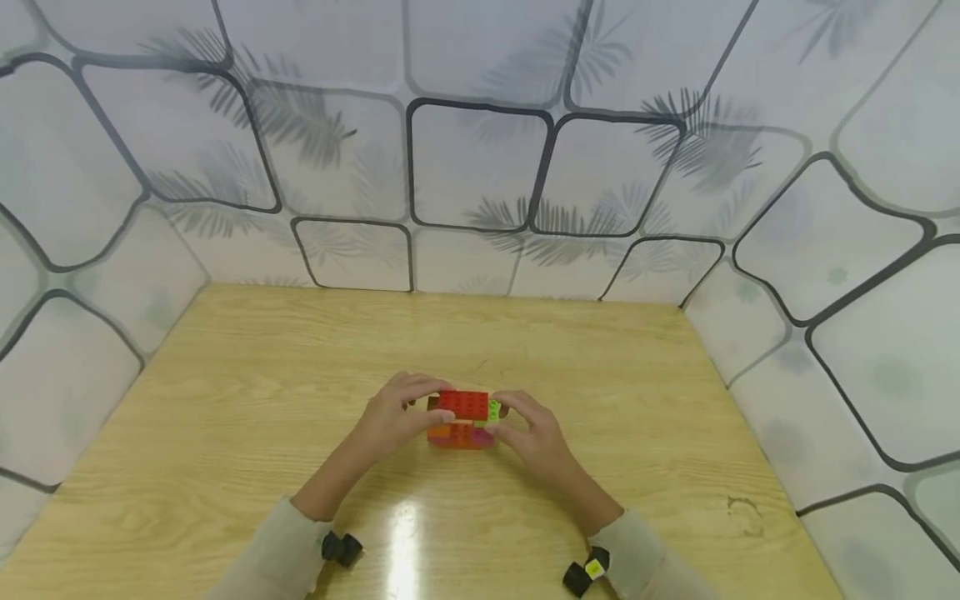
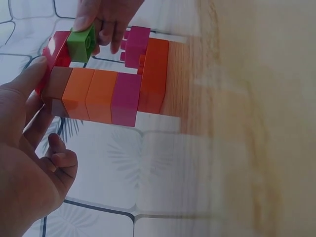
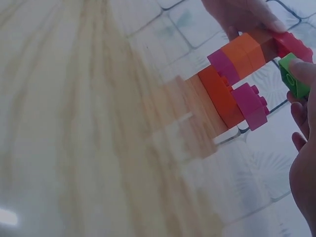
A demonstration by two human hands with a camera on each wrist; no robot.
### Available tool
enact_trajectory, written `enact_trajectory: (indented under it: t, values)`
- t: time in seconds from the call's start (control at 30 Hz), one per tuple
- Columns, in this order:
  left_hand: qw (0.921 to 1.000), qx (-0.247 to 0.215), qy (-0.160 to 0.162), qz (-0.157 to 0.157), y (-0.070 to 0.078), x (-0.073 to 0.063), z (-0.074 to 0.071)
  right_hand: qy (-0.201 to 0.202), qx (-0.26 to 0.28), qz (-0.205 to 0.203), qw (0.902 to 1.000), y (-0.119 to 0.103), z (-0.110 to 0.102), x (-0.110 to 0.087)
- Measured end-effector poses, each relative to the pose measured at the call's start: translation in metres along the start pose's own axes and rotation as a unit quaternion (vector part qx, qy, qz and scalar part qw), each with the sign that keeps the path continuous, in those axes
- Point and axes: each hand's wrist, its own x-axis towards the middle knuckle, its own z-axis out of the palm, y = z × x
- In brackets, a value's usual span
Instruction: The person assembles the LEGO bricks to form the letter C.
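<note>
A stack of toy building bricks stands on the table between both hands. An orange-red base brick point(image 2: 155, 74) carries a column of a magenta brick point(image 2: 126, 99), two orange bricks point(image 2: 101, 96) and a brown brick point(image 2: 55, 86). A second magenta brick point(image 2: 137, 47) sits at the base's other end. Across the top lies a red brick point(image 1: 465, 405), which my left hand point(image 1: 392, 418) grips between thumb and fingers. With its thumb and fingers, my right hand point(image 1: 538, 437) pinches a green brick point(image 3: 295, 79) against the red brick's underside. A gap separates the green brick from the lower magenta one.
The stack stands on a light wooden table point(image 1: 285, 358). White walls point(image 1: 480, 167) with dark outlines and leaf prints close off the back and both sides. Dark marks point(image 1: 745, 515) show on the tabletop at the right.
</note>
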Motion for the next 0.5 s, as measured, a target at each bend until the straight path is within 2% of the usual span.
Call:
enact_trajectory:
  t: [0.13, 0.3, 0.5]
  values:
    - [0.9998, 0.019, 0.002, 0.007, 0.000, 0.001, 0.000, 0.004, -0.002, -0.001, 1.0000, 0.012, 0.000, -0.002]
    - [0.9991, 0.041, 0.006, 0.009, 0.000, 0.002, 0.002, -0.024, 0.002, 0.022, 0.9995, 0.020, -0.004, -0.003]
    - [0.9997, 0.023, 0.006, -0.001, 0.001, -0.001, -0.001, -0.051, 0.007, 0.032, 0.9981, 0.019, -0.010, -0.001]
